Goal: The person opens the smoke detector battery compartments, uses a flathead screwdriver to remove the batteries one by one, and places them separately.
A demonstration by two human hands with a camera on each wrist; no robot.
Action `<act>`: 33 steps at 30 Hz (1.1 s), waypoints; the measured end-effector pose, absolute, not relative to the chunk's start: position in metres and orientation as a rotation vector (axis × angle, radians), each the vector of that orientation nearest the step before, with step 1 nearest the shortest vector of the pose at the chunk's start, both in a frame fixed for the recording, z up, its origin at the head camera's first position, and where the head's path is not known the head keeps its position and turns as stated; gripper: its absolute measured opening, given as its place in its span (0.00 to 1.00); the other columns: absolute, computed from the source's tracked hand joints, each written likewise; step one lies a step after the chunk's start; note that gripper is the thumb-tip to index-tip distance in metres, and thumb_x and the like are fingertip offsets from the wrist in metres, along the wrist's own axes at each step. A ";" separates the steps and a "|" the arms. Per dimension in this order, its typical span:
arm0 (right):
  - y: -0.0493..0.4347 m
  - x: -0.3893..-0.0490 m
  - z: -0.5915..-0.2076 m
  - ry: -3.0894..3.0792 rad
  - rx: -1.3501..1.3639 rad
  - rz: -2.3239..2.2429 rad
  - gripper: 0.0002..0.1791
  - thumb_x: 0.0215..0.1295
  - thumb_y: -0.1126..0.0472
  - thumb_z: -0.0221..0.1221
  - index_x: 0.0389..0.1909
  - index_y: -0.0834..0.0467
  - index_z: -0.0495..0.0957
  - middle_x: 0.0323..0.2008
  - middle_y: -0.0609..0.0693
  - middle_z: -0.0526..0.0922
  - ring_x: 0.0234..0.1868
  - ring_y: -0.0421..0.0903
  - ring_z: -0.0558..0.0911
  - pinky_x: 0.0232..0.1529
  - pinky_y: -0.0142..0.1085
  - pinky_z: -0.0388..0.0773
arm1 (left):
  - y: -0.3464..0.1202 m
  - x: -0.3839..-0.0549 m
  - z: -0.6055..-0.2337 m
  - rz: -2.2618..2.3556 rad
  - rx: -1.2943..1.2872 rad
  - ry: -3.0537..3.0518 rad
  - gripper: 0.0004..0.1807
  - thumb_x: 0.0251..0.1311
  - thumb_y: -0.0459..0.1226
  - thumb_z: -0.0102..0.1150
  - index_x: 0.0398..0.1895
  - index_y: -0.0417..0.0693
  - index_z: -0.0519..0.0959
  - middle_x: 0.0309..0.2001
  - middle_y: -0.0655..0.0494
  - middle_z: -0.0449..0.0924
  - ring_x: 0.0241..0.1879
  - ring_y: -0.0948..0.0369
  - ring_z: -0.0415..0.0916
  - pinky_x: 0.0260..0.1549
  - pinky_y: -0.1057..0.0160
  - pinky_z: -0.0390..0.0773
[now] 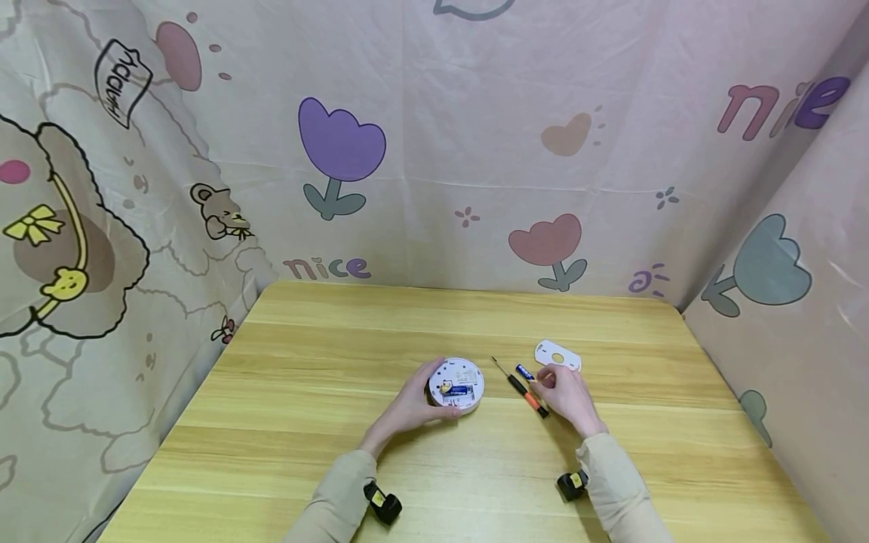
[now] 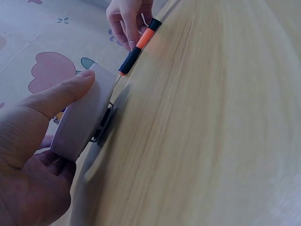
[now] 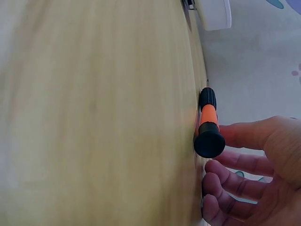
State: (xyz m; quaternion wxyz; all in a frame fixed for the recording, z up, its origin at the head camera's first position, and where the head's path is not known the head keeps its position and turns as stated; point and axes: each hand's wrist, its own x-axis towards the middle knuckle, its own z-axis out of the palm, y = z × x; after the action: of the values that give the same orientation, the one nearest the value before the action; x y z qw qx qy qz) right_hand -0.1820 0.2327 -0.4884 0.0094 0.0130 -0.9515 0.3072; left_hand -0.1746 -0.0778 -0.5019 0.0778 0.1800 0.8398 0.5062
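Observation:
My left hand point(image 1: 416, 400) grips a round white device point(image 1: 453, 372) by its sides, thumb on the near edge. Its printed face is turned up in the head view, and a blue battery point(image 1: 459, 391) lies in its compartment. In the left wrist view the device's white side wall point(image 2: 87, 113) tilts above the tabletop. On the right, my right hand point(image 1: 567, 392) pinches the end of a second blue battery point(image 1: 524, 372); the screwdriver hides those fingertips in the right wrist view. A black-and-orange screwdriver point(image 1: 528, 396) lies between the hands, beside the right fingers.
A white oblong plate point(image 1: 548, 351) with holes lies just beyond my right hand. All this is on a wooden table point(image 1: 305, 362), with patterned cloth point(image 1: 434, 166) hanging behind and at both sides. Each sleeve carries a black wrist camera point(image 1: 384, 504).

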 end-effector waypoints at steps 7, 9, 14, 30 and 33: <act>0.232 -0.179 -0.487 -2.933 0.065 0.957 0.18 0.59 0.61 0.68 0.48 0.66 0.82 0.31 0.55 0.86 0.31 0.46 0.82 0.36 0.40 0.79 | -0.077 -0.175 -0.502 1.516 0.531 2.513 0.60 0.44 0.45 0.81 0.78 0.42 0.55 0.77 0.37 0.57 0.75 0.37 0.56 0.74 0.30 0.54; 0.231 -0.178 -0.487 -2.916 0.072 0.945 0.19 0.59 0.61 0.68 0.50 0.66 0.81 0.31 0.55 0.85 0.32 0.46 0.80 0.35 0.39 0.76 | -0.077 -0.175 -0.502 1.513 0.532 2.513 0.60 0.44 0.45 0.81 0.78 0.42 0.55 0.77 0.37 0.57 0.75 0.38 0.56 0.74 0.31 0.54; 0.226 -0.174 -0.485 -2.844 0.095 0.929 0.20 0.58 0.62 0.69 0.51 0.64 0.82 0.36 0.59 0.82 0.33 0.48 0.76 0.33 0.37 0.70 | -0.077 -0.175 -0.502 1.515 0.533 2.509 0.60 0.44 0.45 0.81 0.79 0.42 0.55 0.77 0.38 0.57 0.75 0.37 0.56 0.74 0.31 0.54; 0.189 -0.165 -0.482 -2.668 0.408 1.091 0.15 0.56 0.64 0.72 0.45 0.62 0.84 0.37 0.54 0.83 0.37 0.47 0.78 0.38 0.33 0.77 | -0.078 -0.175 -0.502 1.519 0.533 2.509 0.60 0.44 0.44 0.81 0.78 0.41 0.55 0.77 0.37 0.57 0.75 0.37 0.56 0.73 0.30 0.54; 0.183 -0.165 -0.483 -2.665 0.471 1.125 0.12 0.56 0.64 0.72 0.41 0.59 0.84 0.35 0.49 0.83 0.36 0.43 0.79 0.39 0.32 0.81 | -0.078 -0.176 -0.503 1.526 0.533 2.506 0.60 0.44 0.44 0.81 0.78 0.41 0.55 0.77 0.37 0.57 0.75 0.37 0.57 0.73 0.30 0.54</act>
State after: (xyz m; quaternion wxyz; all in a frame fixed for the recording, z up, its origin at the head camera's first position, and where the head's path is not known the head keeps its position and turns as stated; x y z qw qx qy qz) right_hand -0.1650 0.1830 -0.4825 0.1053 0.1597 -0.9043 0.3817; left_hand -0.1756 -0.0778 -0.5030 0.0798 0.1782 0.8377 0.5100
